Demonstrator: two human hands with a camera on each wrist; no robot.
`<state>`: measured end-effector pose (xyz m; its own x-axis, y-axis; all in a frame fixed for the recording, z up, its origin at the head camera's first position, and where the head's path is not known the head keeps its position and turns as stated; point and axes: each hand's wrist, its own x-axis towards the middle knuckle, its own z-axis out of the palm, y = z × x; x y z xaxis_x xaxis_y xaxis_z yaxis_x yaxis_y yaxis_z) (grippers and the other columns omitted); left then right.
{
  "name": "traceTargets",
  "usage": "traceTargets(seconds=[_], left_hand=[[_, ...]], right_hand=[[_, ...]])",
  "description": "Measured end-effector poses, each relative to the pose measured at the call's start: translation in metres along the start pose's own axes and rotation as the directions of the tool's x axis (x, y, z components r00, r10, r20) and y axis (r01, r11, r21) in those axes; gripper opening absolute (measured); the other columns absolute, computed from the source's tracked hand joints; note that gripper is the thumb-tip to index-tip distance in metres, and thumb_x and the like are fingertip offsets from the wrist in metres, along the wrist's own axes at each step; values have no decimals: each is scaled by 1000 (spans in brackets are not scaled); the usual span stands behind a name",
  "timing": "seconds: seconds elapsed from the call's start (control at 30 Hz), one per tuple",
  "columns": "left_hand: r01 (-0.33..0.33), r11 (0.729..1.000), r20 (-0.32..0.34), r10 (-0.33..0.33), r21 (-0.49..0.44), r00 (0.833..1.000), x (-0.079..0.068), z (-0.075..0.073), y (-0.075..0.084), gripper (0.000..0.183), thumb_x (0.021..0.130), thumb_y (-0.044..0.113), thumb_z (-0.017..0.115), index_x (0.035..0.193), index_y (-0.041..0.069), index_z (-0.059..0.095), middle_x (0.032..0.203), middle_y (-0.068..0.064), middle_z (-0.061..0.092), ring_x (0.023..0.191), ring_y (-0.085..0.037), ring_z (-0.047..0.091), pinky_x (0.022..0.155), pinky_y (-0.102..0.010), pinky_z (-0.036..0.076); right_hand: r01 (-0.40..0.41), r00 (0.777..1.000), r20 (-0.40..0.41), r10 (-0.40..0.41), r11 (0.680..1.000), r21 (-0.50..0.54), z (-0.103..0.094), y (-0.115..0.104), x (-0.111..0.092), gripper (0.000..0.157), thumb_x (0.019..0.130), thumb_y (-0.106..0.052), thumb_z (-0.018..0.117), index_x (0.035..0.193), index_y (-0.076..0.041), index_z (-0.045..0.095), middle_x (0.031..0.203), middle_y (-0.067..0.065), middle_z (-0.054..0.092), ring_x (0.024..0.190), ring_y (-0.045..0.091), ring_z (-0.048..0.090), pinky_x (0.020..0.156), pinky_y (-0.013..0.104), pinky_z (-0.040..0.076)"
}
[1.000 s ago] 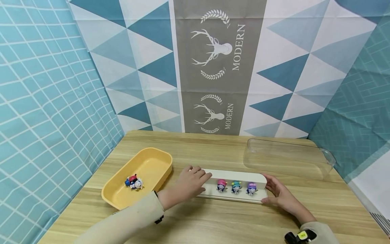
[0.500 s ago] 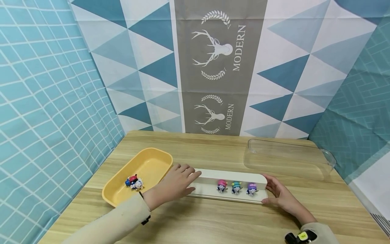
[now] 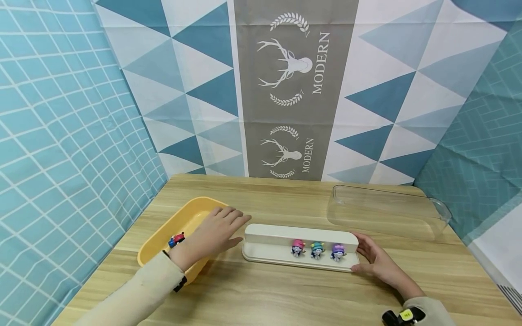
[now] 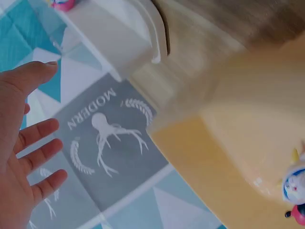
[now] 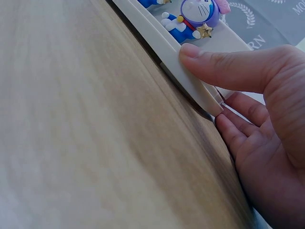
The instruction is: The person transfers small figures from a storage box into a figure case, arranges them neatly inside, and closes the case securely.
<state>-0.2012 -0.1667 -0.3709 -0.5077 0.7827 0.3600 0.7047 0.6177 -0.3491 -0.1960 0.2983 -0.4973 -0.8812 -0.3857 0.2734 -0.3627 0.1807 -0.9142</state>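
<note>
My left hand (image 3: 214, 231) hangs over the right side of a yellow tray (image 3: 188, 221), fingers spread and holding nothing. Small toy figures lie in the tray; a red-and-blue figure (image 3: 176, 239) shows in the head view, and a white-faced figure (image 4: 294, 187) in the left wrist view. On a long white display stand (image 3: 267, 251), a pink-hatted figure (image 3: 298, 247), a green-hatted figure (image 3: 317, 250) and a purple-hatted figure (image 3: 337, 252) stand in a row towards the right. My right hand (image 3: 379, 262) grips the stand's right end, thumb on its front edge.
A clear plastic cover (image 3: 387, 213) sits at the back right of the wooden table (image 3: 285, 294). Patterned cloth (image 3: 285, 90) hangs behind the table, with blue grid cloth (image 3: 61, 136) along the left.
My left hand has moved left, away from the stand's left end to above the yellow tray. The right hand keeps its grip on the stand, and the figures stay in place.
</note>
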Motion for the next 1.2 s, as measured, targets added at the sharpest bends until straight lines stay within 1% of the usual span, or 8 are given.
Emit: traceTargets(seconds=[0.17,0.23,0.37,0.53,0.77,0.9,1.03,1.2], left_hand=[[33,999,39,-34,5,999,-6,-4,-9,64,79,36,84,131,8,60,115,-7,64,109,-29,58,89,-44,48],[44,999,45,-44,-10,998,-8,-6,-12,63,79,34,84,131,8,59,115,-7,64,109,-29,58,87,-44,48],[57,997,48,-55,-45,997,-14,-9,-20,64,79,32,85,132,7,59,115,-8,64,108,-30,57,86,-45,48],[81,994,87,-74,-76,993,-22,-11,-33,67,78,31,86,134,5,57,120,-9,62,112,-31,56,90,-49,46],[81,992,135,-67,-98,989,-35,-8,-52,66,79,28,85,133,4,57,123,-11,61,115,-34,55,94,-52,45],[99,988,200,-73,-121,977,-40,-4,-63,67,78,27,85,134,3,56,124,-13,60,118,-35,53,94,-56,44],[101,987,266,-64,-127,962,-45,-1,-70,71,75,30,87,133,3,57,123,-13,60,117,-36,52,95,-57,43],[93,988,349,-46,-119,936,-49,2,-75,71,72,34,88,131,7,59,123,-12,60,118,-36,51,99,-57,40]], right_hand=[[-13,1000,4,13,1000,10,1,0,0,95,70,7,83,147,14,27,141,37,38,121,-8,47,98,10,39],[-17,1000,5,17,1000,14,1,-1,-1,95,70,7,83,147,14,27,140,40,37,120,-8,47,98,10,39],[-15,1000,5,15,1000,15,2,-1,-1,95,70,7,83,147,14,27,140,37,39,120,-8,47,98,11,40],[-11,1000,-4,11,1000,4,2,-1,-1,96,69,7,83,146,14,27,140,31,43,120,-8,47,97,10,39],[1,1000,-4,-1,1000,-10,0,0,0,95,70,6,83,146,14,28,141,28,43,122,-9,46,98,10,38],[5,1000,-3,-5,1000,-9,0,0,0,95,70,6,83,146,14,28,141,22,45,122,-9,46,99,10,38],[10,1000,-1,-10,1000,-7,0,0,0,95,70,6,83,146,13,28,141,17,46,122,-9,46,99,10,38],[2,1000,3,-2,1000,5,0,-1,0,95,70,6,83,146,13,28,141,20,45,122,-8,46,98,10,39]])
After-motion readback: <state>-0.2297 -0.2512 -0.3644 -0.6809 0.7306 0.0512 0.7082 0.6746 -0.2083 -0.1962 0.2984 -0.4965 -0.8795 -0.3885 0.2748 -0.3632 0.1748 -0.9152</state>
